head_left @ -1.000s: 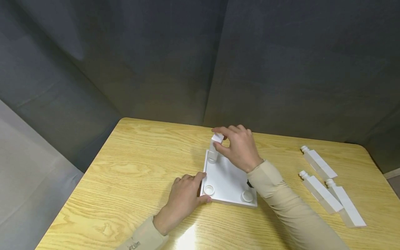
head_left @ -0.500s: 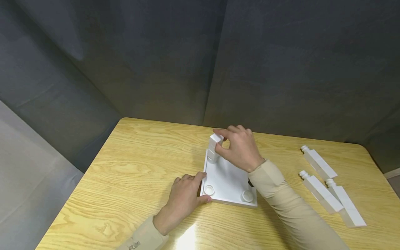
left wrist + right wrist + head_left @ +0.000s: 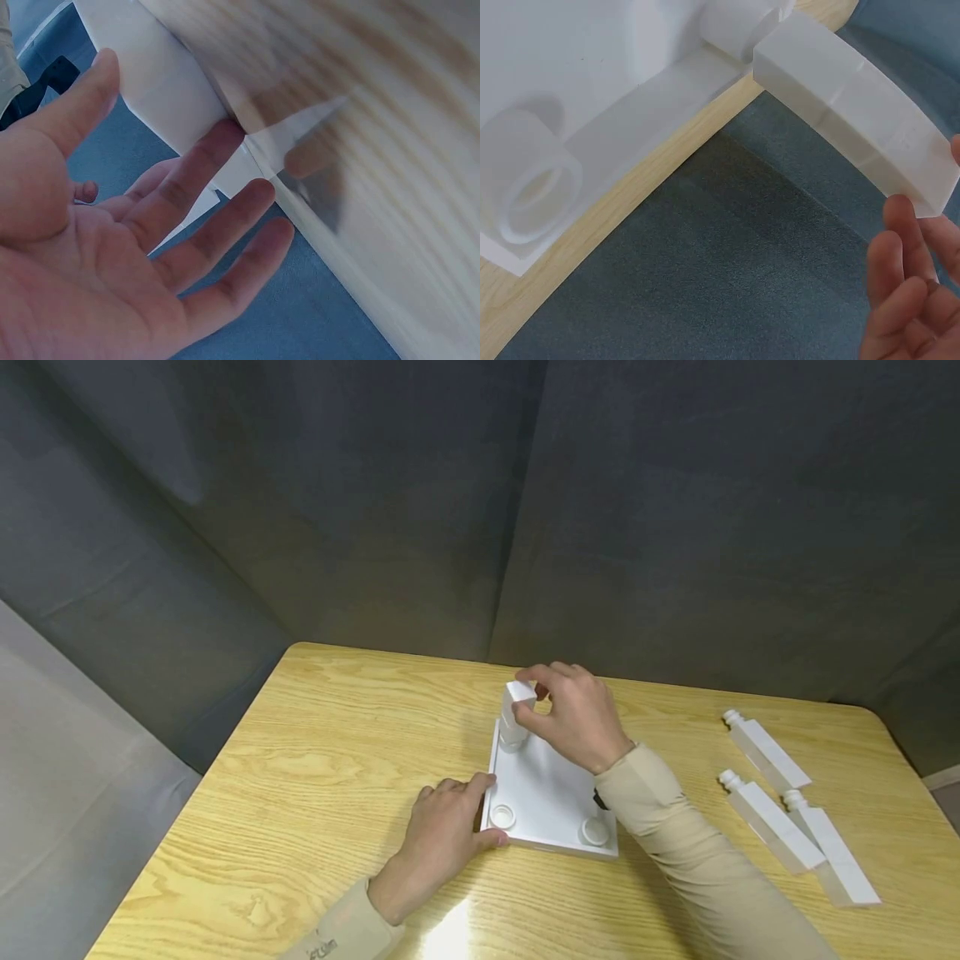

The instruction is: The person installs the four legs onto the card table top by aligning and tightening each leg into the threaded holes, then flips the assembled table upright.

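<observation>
A white square board [image 3: 543, 789] with a raised rim lies on the table, round sockets at its corners. At its far left corner a white square leg [image 3: 855, 105] stands upright with its lower end in the socket [image 3: 739, 26]. My right hand [image 3: 576, 714] holds the leg near its top end between thumb and fingers. My left hand [image 3: 442, 827] holds the board's near left corner, thumb at the near edge and fingertips at the left edge. Beside it sits an open socket [image 3: 502, 816]; another socket [image 3: 594, 832] is at the near right corner. My right hand and sleeve hide the far right corner.
Three more white legs with threaded ends lie on the table's right side: one at the back [image 3: 767, 750] and two overlapping ones, a left one [image 3: 774, 822] and a right one [image 3: 836, 852]. Behind the wooden table [image 3: 360, 718] hangs a dark curtain [image 3: 390, 510].
My right fingers shift slightly around the leg's top, and the leg's faces turn a little. The left hand and board stay in place.
</observation>
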### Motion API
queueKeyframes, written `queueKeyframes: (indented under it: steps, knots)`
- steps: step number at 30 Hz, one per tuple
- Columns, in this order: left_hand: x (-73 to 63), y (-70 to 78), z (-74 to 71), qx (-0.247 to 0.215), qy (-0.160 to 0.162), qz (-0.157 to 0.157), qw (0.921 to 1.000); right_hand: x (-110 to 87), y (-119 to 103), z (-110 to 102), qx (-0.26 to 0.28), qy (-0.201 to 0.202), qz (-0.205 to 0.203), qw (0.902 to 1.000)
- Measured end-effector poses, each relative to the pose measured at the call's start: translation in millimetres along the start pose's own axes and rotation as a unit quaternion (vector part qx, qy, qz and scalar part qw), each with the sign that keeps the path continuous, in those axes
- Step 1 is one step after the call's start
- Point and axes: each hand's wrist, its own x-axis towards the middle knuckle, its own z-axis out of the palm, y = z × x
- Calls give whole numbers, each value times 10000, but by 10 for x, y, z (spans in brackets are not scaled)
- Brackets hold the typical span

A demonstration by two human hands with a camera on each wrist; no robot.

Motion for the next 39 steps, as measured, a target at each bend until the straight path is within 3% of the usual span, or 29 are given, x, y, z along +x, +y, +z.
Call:
queueKeyframes:
  steps: [26,39]
  knots:
    - [-7,10,-1,-45,-67,-68,9999,-5,-39,-24,-14,28,257,9997]
    - [5,21,-7,6,-113,-121,9999,-8,-40,8,-40,58,106,9999]
